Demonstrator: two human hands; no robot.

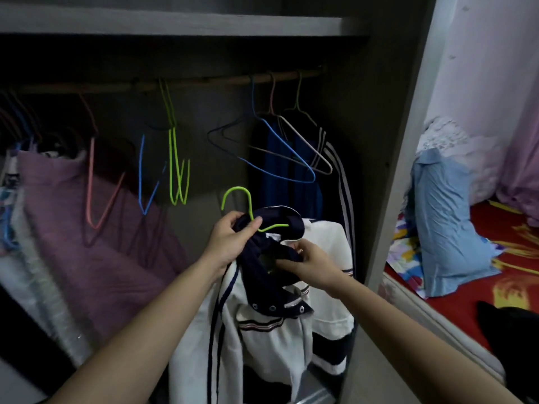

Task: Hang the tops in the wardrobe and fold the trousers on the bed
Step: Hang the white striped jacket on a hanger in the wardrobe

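Note:
A white jacket (262, 339) with a navy collar and navy stripes hangs from my hands in front of the open wardrobe. My left hand (230, 240) grips the neck of a lime green hanger (242, 199) together with the navy collar. One arm of the hanger pokes out across the collar. My right hand (309, 258) pinches the navy collar just to the right. The wardrobe rail (204, 81) runs above, carrying several empty wire hangers (280, 158).
A navy striped garment (335, 170) hangs at the rail's right end. Purple bedding (87, 228) is stacked in the wardrobe's left side. The bed with a red sheet (472, 310) lies right of the wardrobe wall, with a light blue garment (443, 223) and a black one (510, 325) on it.

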